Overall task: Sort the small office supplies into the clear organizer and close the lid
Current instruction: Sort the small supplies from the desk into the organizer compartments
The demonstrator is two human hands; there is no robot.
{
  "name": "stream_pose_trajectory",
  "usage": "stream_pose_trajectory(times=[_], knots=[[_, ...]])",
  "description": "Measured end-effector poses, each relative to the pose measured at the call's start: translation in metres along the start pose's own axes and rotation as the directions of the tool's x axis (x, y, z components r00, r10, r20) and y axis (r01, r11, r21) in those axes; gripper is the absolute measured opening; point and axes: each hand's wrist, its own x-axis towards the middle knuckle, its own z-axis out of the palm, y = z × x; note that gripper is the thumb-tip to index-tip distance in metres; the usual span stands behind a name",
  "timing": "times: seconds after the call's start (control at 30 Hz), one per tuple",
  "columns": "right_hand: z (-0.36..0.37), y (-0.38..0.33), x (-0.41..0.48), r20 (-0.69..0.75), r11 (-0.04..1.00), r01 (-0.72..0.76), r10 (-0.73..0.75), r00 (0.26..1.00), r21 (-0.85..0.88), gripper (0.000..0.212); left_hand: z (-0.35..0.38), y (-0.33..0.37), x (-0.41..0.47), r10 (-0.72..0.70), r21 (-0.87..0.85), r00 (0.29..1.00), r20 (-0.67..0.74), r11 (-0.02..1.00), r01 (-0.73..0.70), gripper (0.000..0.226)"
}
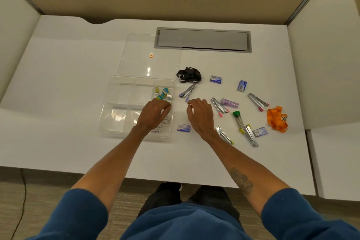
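In the middle of the frame, on the white desk (58,68), sits the clear organizer (109,121) with its lid (136,52) lying open behind it. The left hand (154,113) reaches over the right side of the organizer, fingers curled — I cannot tell if it holds anything. Small yellow and blue boxes (163,93) lie in the upper right compartment. The right hand (200,115) hovers just right of the organizer, fingers loosely bent, pinching something small and purple (187,100). Staplers (219,105), blue staple boxes (215,79) and an orange strap (276,119) lie scattered at the right.
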Motion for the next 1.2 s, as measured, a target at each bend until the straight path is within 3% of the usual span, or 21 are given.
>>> stream_pose_trajectory(times=[0.23,0.43,0.8,0.97,1.2], knots=[[-0.038,0.089,-0.026,-0.069,0.958,-0.282,0.278,0.958,-0.059,0.024,0.026,0.062,0.03,0.046,-0.104,0.994,0.096,0.994,-0.035,0.022],[-0.057,0.136,-0.044,0.002,0.88,-0.429,0.438,0.899,-0.202,0.032,0.054,0.097,0.04,0.028,-0.111,0.957,0.289,0.994,0.005,0.034],[-0.055,0.159,-0.054,0.141,0.886,-0.391,0.432,0.891,-0.248,0.029,0.086,0.128,0.041,-0.11,-0.001,0.932,0.344,0.993,0.118,0.037],[-0.055,0.16,-0.051,0.087,0.903,-0.402,0.417,0.905,-0.154,0.031,0.081,0.129,0.043,-0.103,-0.052,0.944,0.313,0.991,0.125,0.041],[-0.049,0.117,-0.013,0.062,0.906,-0.325,0.321,0.945,0.271,0.034,0.04,0.098,0.051,-0.106,-0.078,0.991,0.083,0.991,0.113,0.042]])
